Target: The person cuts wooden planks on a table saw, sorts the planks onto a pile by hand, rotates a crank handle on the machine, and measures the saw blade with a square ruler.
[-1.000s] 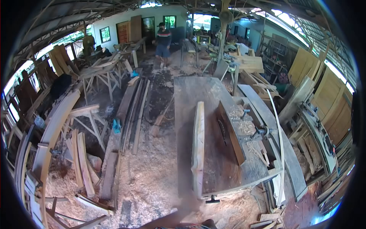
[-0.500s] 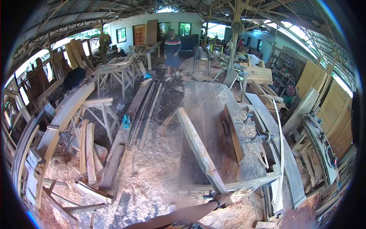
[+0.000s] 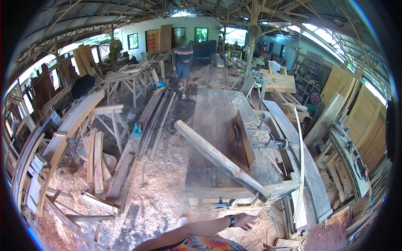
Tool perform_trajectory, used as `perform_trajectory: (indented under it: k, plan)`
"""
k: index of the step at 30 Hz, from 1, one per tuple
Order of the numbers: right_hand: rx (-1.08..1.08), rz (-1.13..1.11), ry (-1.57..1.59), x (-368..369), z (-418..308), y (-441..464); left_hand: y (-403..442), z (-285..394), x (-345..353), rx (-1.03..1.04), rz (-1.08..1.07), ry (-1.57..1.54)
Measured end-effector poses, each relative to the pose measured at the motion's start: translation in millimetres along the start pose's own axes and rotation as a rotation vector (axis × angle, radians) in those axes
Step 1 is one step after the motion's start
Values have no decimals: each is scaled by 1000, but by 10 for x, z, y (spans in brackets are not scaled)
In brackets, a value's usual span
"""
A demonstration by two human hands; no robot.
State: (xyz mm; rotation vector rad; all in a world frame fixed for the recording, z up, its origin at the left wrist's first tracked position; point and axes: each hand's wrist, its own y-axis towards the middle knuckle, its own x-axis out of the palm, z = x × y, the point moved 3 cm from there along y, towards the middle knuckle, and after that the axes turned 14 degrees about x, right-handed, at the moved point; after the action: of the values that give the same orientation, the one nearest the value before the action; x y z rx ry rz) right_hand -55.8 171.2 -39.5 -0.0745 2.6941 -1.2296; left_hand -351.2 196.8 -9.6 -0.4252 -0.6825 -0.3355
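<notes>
A long, rough-edged wooden plank (image 3: 222, 158) lies diagonally across the saw table (image 3: 213, 104), its near end by the table's front edge and its far end jutting past the left side. Just below that near end is my left hand (image 3: 243, 221), with a dark band on the wrist. Its fingers are spread, and it holds nothing. Only some fingers of my right hand (image 3: 269, 246) show at the bottom edge, apart and with nothing seen in them. Right of the plank, a saw blade (image 3: 236, 137) stands beside an upright wooden fence (image 3: 243, 138), which clamps (image 3: 274, 143) accompany.
Sawdust (image 3: 155, 196) covers the floor. Boards (image 3: 157, 121) lie to the left with a blue power tool (image 3: 137, 130) on them. A thin bent strip (image 3: 300, 167) runs along the table's right side. A person (image 3: 183, 62) is in the aisle ahead.
My left hand has let go of the plank's near end and sits lower. The plank has turned, its far end left and near end right. Fingers of my right hand now show.
</notes>
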Motion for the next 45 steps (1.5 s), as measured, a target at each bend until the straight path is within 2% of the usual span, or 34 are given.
perform_trajectory:
  k: [3,5,7,8,9,10,11,13,14,15,17,18,21,24,26,27,28,29,31,32,33,35,36,37,39,41,42,43,45]
  plan:
    - [-159,-195,-188,243,-191,-207,-124,-175,149,-115,77,-9]
    - [-369,-241,-398,705,-508,-542,-250,-151,251,-51,179,27]
    - [-517,-385,-372,1242,-892,-1136,-294,-135,218,84,281,-81]
    - [-670,-367,-495,1364,-895,-1110,-246,-189,109,161,291,-163]
    - [-824,-347,-615,1529,-874,-1023,-335,-58,140,232,407,-156]
    - [-915,-434,-575,1714,-936,-1081,-454,53,100,260,461,-169]
    - [-849,-385,-709,1779,-978,-1141,-601,170,36,291,513,-181]
    - [-1256,-400,-797,1978,-1063,-1200,-924,375,-163,372,529,-111]
    - [-1472,-421,-790,2075,-1122,-1177,-1094,419,-288,479,551,-131]
    - [-1365,-456,-790,2127,-1129,-1104,-1281,395,-563,481,553,-76]
    - [-1151,-512,-781,2241,-1111,-936,-1907,593,-722,462,795,185]
    - [-1244,-508,-722,2327,-1061,-734,-2148,530,-964,445,904,303]
    - [-1012,-571,-842,2546,-1255,-654,-2978,206,-1539,241,1212,698]
    - [-938,-559,-959,2865,-1473,-599,-3594,-265,-1772,96,1388,1087]
    - [-963,-525,-982,3128,-1650,-549,-3855,-649,-1937,59,1350,865]
    - [-1001,-513,-962,3264,-1747,-559,-3985,-944,-2070,274,1265,1122]
    - [-1183,-558,-813,3389,-1733,-360,-4064,-1266,-2261,218,1343,1199]
    - [-1067,-558,-924,3570,-1949,-516,-4118,-1192,-2091,38,1429,862]
    - [-1442,-444,-851,3868,-2077,-336,-4149,-1347,-2147,-109,1314,908]
    - [-1318,-415,-863,4050,-2063,-101,-4154,-1496,-2302,-134,1248,1030]
    - [-1339,-320,-937,4220,-2193,-86,-4176,-1796,-2540,-156,1179,1147]
    - [-1373,-132,-1079,4608,-2501,-190,-4391,-2138,-2932,-255,1213,1094]
    - [-1194,-89,-1163,4790,-2574,-41,-4517,-2053,-2978,-288,1358,659]
    - [-1207,-7,-1189,4971,-2698,-62,-4645,-1989,-3006,-317,1537,245]
    - [-1229,165,-1235,5307,-2977,-120,-4882,-1860,-3156,51,1593,236]
    - [-1141,220,-1286,5576,-3101,196,-5124,-1758,-3372,240,1709,-244]
    - [-1096,244,-1309,5687,-3127,336,-5242,-1514,-3342,241,1763,-111]
    - [-976,240,-1304,5764,-3125,395,-5384,-1463,-3533,143,1786,-93]
    - [-755,233,-1285,5941,-3175,489,-5582,-1394,-3793,90,1796,-115]
